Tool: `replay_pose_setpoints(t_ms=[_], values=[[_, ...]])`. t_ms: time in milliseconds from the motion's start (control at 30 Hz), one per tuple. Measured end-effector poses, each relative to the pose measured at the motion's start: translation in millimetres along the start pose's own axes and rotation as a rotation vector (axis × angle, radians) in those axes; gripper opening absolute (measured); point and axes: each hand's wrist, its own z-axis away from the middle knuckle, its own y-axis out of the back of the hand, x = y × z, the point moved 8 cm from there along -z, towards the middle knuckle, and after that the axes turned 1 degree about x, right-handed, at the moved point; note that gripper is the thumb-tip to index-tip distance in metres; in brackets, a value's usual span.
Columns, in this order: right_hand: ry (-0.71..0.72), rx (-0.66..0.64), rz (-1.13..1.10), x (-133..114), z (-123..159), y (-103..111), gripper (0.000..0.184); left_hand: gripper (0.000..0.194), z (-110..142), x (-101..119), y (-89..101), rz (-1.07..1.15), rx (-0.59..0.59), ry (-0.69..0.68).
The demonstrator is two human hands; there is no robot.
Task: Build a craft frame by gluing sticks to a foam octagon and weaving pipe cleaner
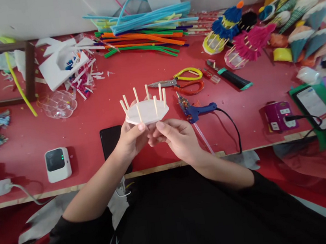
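Observation:
A white octagonal foam base with several thin wooden sticks standing up around its edge is held level above the table. My left hand grips it from the left, thumb on the near edge and fingers partly hidden behind and below. With thumb and fingers closed at the near right edge, my right hand grips it too. Just beyond the base lie scissors with yellow and orange handles. To the right of my right hand rests a blue hot glue gun, a clear glue stick trailing from it.
Pipe cleaners are heaped at the back. A green-and-black cutter lies right of the scissors, near two decorated stick models. A phone and white device sit left; a purple power adapter stands right. A person's sleeve shows far right.

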Motion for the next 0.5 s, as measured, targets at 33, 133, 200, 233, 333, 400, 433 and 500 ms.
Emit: replay_pose_setpoints(t_ms=[33, 133, 200, 233, 333, 400, 433, 500], values=[[0.052, 0.014, 0.069, -5, 2, 1, 0.030, 0.086, -1, 0, 0.2, -0.006, -0.007, -0.017], [0.271, 0.075, 0.352, -27, 8, 9, 0.016, 0.085, -5, 3, 13.0, -0.097, 0.017, -0.113], [0.443, 0.126, 0.630, -45, 12, 18, 0.004, 0.086, -8, 5, 27.9, -0.241, 0.025, -0.173], [0.529, 0.164, 0.796, -54, 13, 25, 0.008, 0.089, -9, 8, 35.1, -0.363, 0.021, -0.221], [0.645, 0.253, 1.198, -71, 14, 62, 0.029, 0.098, -7, 25, 50.5, -0.777, 0.042, -0.449], [0.575, 0.330, 1.379, -74, 12, 101, 0.040, 0.099, -5, 26, 50.6, -0.982, -0.027, -0.471], [0.519, 0.341, 1.459, -72, 11, 120, 0.047, 0.098, -5, 25, 49.7, -1.043, -0.064, -0.457], [0.405, 0.291, 1.568, -62, 10, 149, 0.057, 0.095, -3, 21, 48.7, -1.131, -0.097, -0.415]])
